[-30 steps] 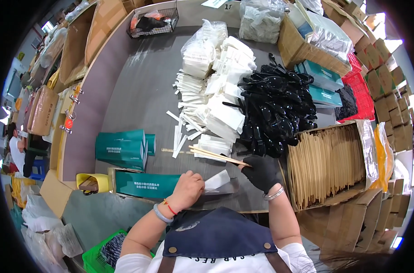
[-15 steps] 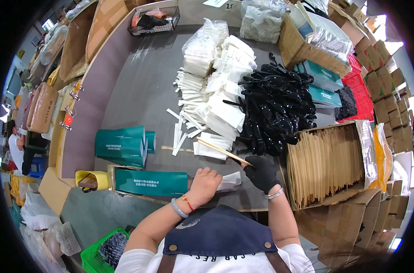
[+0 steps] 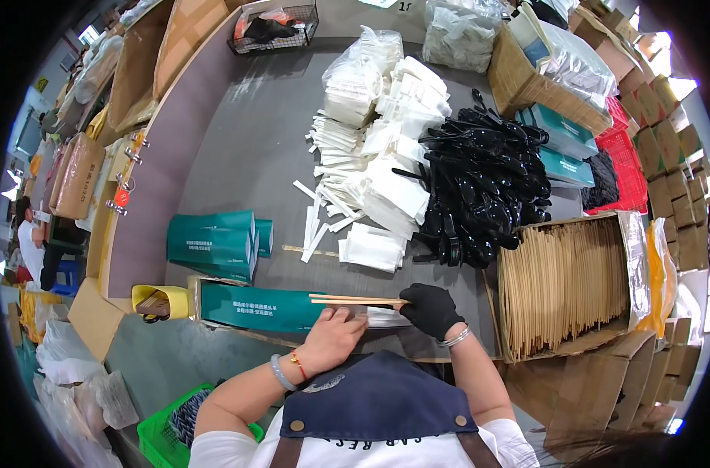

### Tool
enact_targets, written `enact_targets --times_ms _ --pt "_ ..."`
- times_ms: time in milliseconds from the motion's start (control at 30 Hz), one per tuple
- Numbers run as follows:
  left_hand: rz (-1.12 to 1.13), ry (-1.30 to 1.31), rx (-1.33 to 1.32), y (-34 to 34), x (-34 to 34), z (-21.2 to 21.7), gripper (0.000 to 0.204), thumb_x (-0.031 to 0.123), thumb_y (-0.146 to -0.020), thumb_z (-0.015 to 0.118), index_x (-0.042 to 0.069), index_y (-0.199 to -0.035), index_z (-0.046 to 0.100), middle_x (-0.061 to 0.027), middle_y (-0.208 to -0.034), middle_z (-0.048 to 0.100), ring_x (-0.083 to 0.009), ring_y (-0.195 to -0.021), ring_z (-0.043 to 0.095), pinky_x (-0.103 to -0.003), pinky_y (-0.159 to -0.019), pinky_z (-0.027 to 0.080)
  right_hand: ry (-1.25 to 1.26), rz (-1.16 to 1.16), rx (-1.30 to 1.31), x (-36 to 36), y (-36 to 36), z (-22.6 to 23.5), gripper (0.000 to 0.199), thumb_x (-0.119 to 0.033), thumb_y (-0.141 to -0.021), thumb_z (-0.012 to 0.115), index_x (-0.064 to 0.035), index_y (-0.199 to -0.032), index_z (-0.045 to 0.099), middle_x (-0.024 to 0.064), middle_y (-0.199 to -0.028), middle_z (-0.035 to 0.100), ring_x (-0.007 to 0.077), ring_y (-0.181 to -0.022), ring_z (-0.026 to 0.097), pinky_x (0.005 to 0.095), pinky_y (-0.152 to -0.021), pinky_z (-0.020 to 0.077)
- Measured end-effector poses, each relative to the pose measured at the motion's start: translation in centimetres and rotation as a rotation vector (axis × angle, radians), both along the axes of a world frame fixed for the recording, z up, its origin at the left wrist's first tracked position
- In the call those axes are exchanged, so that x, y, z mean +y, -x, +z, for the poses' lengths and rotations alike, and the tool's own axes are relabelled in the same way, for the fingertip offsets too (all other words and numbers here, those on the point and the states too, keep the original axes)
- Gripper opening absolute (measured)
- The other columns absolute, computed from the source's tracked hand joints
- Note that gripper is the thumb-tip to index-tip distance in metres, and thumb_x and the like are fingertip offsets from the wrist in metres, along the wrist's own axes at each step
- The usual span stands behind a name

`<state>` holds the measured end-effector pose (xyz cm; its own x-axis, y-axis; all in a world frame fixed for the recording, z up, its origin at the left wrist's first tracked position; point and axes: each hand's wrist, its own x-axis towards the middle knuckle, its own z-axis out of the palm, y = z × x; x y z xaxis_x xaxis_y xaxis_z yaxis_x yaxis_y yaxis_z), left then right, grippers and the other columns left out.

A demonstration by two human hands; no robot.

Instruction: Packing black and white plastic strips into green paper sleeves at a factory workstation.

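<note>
My right hand, in a black glove, is closed round the ends of a few slim wooden chopsticks. They point left, with their tips above the right end of a green paper bag with white print. At that end my bare left hand has its fingers curled and pressed together on the bag's edge, wearing a pale bangle and a red bracelet. A whitish, partly see-through piece lies between the hands, partly hidden by the glove.
Beyond the hands lie heaped white paper packets and black plastic spoons. A carton of chopsticks stands right. More green bags stand left, near a yellow holder. A wire basket sits at the far left corner.
My right hand has moved down and left, bringing the chopsticks from over the white packets to over the green bag's end. My left hand has shifted slightly left and down.
</note>
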<state>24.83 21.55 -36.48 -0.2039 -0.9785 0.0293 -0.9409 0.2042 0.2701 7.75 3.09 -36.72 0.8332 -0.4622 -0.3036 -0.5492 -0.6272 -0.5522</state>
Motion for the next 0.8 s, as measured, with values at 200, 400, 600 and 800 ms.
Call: enact_targets --times_ms 200,400,600,800 --pt "0.033 -0.028 -0.07 -2.0 1.5 1.7 0.033 0.014 -0.083 0.052 0.005 -0.112 0.064 -0.0015 -0.117 0.059 -0.0224 -0.113 0.049 -0.038 -0.09 0.038 0.074 -0.006 -0.119 2.2 -1.4 -2.2 0.021 -0.03 -0.079 0.07 -0.0115 -0.088 0.068 0.0084 -0.082 0.063 0.0303 -0.078 0.064 0.0413 -0.066 0.049" --pt "0.151 -0.072 0.03 -4.3 3.0 2.3 0.039 0.017 -0.073 0.068 0.011 -0.112 0.064 0.0003 -0.117 0.058 -0.0248 -0.11 0.049 -0.041 -0.092 0.038 0.109 -0.153 -0.191 2.3 1.1 -1.0 0.034 -0.029 -0.081 0.07 -0.0275 -0.115 0.067 0.0056 -0.08 0.059 0.0272 -0.074 0.06 0.0403 -0.064 0.0486" --pt "0.271 -0.096 0.097 -6.5 2.8 2.3 0.078 0.026 -0.06 0.085 0.01 -0.128 0.052 -0.0085 -0.131 0.049 -0.0326 -0.121 0.042 -0.053 -0.106 0.03 0.29 0.023 -0.154 2.2 4.7 -2.3 0.034 -0.025 -0.082 0.069 -0.0306 -0.116 0.067 0.0037 -0.073 0.056 0.0245 -0.07 0.059 0.0386 -0.061 0.0481" --pt "0.254 -0.029 0.184 -5.1 1.4 0.9 0.074 0.024 -0.057 0.085 0.008 -0.123 0.056 -0.0073 -0.127 0.052 -0.0308 -0.115 0.046 -0.047 -0.1 0.035 0.177 0.06 -0.26 4.2 1.7 -3.0 0.035 -0.018 -0.081 0.069 -0.0219 -0.116 0.066 0.0084 -0.086 0.063 0.0281 -0.081 0.062 0.0388 -0.067 0.0512"
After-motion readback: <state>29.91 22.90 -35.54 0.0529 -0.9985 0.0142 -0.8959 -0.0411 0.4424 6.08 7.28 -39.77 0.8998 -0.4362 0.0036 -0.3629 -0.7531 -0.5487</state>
